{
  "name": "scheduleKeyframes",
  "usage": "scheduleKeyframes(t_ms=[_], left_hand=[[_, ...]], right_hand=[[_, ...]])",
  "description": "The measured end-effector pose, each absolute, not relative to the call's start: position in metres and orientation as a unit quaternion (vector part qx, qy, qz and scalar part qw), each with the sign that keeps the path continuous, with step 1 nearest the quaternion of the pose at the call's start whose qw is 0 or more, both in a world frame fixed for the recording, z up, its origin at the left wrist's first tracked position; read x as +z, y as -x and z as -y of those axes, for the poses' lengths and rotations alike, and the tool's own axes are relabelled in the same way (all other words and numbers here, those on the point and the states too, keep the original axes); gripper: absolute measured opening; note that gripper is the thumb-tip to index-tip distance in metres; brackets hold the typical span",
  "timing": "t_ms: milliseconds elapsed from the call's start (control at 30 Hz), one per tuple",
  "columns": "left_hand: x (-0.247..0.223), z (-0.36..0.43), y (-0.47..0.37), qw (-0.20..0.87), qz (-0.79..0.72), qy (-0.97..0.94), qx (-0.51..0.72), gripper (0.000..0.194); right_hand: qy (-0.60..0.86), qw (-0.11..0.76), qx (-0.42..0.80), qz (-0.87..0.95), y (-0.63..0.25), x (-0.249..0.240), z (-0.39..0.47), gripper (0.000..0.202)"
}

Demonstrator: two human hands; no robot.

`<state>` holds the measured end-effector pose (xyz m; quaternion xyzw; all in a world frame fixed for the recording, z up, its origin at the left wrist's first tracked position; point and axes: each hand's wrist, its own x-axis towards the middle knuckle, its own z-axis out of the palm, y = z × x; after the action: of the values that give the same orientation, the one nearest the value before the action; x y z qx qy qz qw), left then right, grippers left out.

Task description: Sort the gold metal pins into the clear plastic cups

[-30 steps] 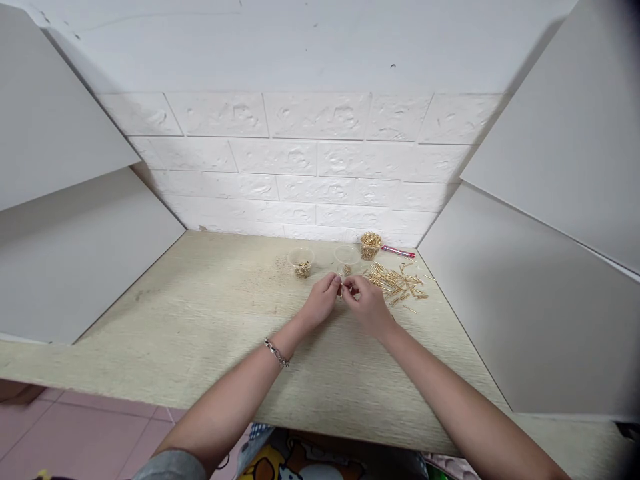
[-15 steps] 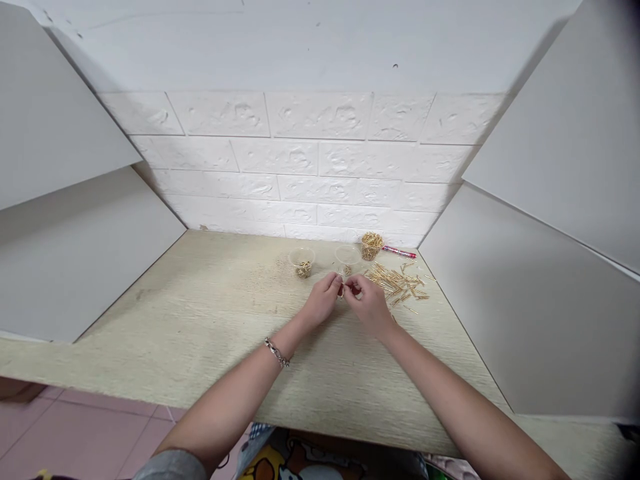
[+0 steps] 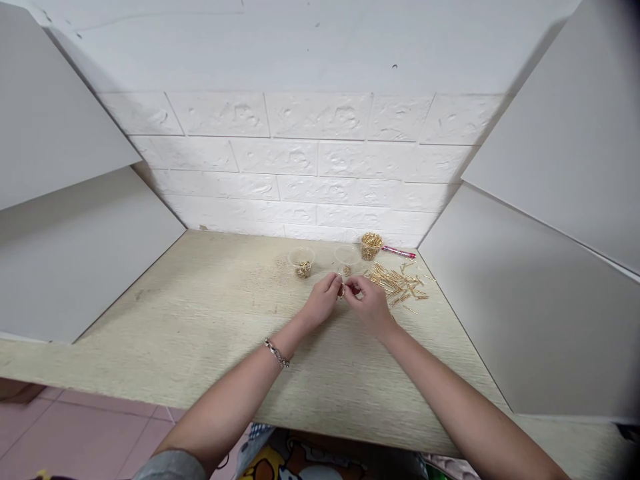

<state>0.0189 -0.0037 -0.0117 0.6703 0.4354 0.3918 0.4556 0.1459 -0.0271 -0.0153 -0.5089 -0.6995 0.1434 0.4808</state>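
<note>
My left hand (image 3: pixel 323 298) and my right hand (image 3: pixel 369 302) meet fingertip to fingertip just above the table. Both are closed in a pinch around something small and thin; the fingers mostly hide it. Beside my right hand lies a loose heap of thin gold-coloured metal pins (image 3: pixel 395 281). Just behind the fingertips stands a clear plastic cup (image 3: pixel 347 256) with a few small gold-coloured pieces at its bottom. To its left, another clear cup (image 3: pixel 302 260) holds more small gold-coloured pieces. A third cup (image 3: pixel 371 248), heaped with gold-coloured pins, stands at the back right.
A red pen-like stick (image 3: pixel 399 252) lies right of the full cup. Tiny dark specks are scattered on the wooden table (image 3: pixel 200 313) left of the cups. White panels (image 3: pixel 90 253) flank both sides, and a white brick-patterned wall (image 3: pixel 295 160) closes off the back.
Both hands stay pinched together in the same place, with only a very slight shift of the fingers. The cups and the heap of pins have not moved.
</note>
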Motion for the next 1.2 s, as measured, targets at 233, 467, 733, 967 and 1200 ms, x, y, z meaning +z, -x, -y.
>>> scheduleKeyframes(t_ms=[233, 467, 733, 967, 1200], left_hand=[[-0.012, 0.004, -0.019, 0.439, -0.428, -0.68, 0.401, 0.032], [-0.006, 0.006, -0.014, 0.322, -0.424, -0.753, 0.385, 0.03], [-0.003, 0.001, -0.011, 0.282, -0.412, -0.769, 0.398, 0.021], [-0.002, -0.004, -0.008, 0.294, -0.447, -0.753, 0.382, 0.018], [-0.002, -0.007, -0.007, 0.316, -0.461, -0.744, 0.366, 0.024]], right_hand=[[0.526, 0.489, 0.16, 0.678, -0.144, -0.013, 0.028, 0.009], [0.539, 0.524, 0.265, 0.604, -0.143, -0.012, 0.028, 0.011], [0.527, 0.527, 0.295, 0.597, -0.146, -0.016, 0.023, 0.012], [0.53, 0.491, 0.26, 0.641, -0.148, -0.015, 0.024, 0.014], [0.53, 0.482, 0.242, 0.654, -0.147, -0.015, 0.023, 0.014]])
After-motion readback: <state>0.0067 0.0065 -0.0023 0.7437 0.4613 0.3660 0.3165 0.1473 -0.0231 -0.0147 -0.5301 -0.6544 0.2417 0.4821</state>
